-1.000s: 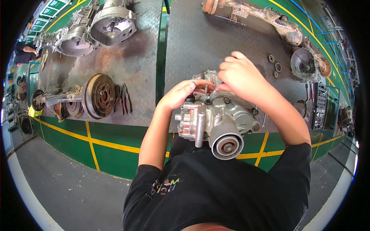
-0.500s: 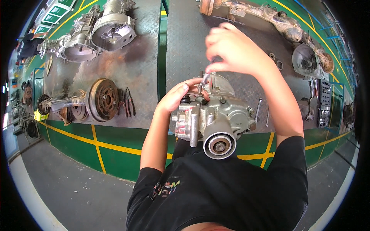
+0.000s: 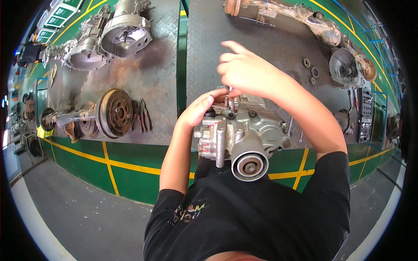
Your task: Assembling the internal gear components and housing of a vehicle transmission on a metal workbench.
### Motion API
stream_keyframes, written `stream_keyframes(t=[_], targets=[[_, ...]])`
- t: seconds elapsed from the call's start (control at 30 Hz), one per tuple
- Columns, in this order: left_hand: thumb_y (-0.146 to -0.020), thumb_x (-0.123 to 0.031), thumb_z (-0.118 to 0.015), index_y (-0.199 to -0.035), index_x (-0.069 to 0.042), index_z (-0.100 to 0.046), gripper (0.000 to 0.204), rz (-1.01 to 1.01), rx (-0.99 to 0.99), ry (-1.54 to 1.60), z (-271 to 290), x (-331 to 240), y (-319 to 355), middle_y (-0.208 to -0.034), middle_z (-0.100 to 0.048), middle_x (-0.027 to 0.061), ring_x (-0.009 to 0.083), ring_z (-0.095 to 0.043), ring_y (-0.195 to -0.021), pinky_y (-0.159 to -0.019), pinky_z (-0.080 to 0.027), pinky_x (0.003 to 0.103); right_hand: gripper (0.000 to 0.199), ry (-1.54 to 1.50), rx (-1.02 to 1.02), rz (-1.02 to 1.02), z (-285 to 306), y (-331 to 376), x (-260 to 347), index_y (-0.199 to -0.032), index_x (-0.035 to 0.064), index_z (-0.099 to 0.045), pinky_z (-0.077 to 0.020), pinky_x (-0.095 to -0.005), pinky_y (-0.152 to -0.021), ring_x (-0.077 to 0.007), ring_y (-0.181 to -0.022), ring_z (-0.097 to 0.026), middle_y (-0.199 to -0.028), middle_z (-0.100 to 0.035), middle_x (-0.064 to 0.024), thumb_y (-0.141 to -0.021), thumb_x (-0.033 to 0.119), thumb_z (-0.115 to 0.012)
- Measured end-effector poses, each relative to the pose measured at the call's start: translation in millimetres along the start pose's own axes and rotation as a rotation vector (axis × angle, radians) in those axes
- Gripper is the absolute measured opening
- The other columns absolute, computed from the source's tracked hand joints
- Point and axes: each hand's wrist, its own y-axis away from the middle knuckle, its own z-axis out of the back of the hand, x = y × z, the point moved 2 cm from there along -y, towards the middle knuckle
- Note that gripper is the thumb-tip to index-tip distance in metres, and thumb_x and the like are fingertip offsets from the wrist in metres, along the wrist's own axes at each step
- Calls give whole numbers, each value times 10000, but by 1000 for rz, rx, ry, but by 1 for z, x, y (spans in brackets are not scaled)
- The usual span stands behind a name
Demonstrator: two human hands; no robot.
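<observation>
In front of my body stands a silver metal gearbox, its round output end with a splined shaft facing me. My left hand grips the gearbox's upper left side, fingers curled over the top beside a short upright rod. Above it, my right hand is closed with the index finger stretched out to the left. From its lower fingers a slim silver wrench reaches down to the top of the housing near a bolt; its upper part is hidden by the hand.
On the bench right of the gearbox lie wrenches and several small gear rings. An axle assembly lies far right, with a tool case nearer. To the left are bell housings, a rusty brake drum and pliers.
My right hand has come down and slightly left, its index finger now extended. The wrench has moved from a slant above the gearbox to nearly upright against it. My left hand stays put.
</observation>
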Motion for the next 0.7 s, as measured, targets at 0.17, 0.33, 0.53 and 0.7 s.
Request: stream_keyframes(t=[0.17, 0.33, 0.53, 0.7], targets=[[-917, -686, -488, -1388, 83, -461, 902, 36, 70, 15, 11, 4, 1, -1241, -622, 187, 242, -587, -1153, -1050, -411, 372, 194, -26, 18, 296, 5, -31, 4, -665, 108, -725, -279, -481, -1202, -195, -928, -594, -745, -614, 1, -576, 277, -759], [-960, -492, -571, -1387, 78, -469, 719, 62, 130, 58, 18, -1, -2, -1224, -647, 162, 240, -599, -1159, -1056, -411, 367, 204, 11, -183, 303, 25, -11, -15, -634, 113, -693, -297, -486, -1188, -194, -945, -586, -741, -597, -2, -611, 303, -764], [-946, -316, -604, -1266, 17, -616, 462, 292, 209, -464, 18, -77, -13, -1061, -702, 109, 168, -627, -1010, -938, -471, 329, 333, -40, -472, -312, 27, 83, -52, -782, 81, -609, -366, -455, -1063, -246, -926, -600, -842, -587, -27, -763, 370, -775], [-913, -261, -591, -1135, 12, -697, 368, 426, 440, -1114, -49, -145, -55, -994, -739, 128, 208, -687, -953, -863, -509, 327, 252, -434, -724, -745, -62, 219, -1, -739, 38, -609, -464, -353, -729, -250, -724, -609, -751, -618, -73, -768, 209, -792]])
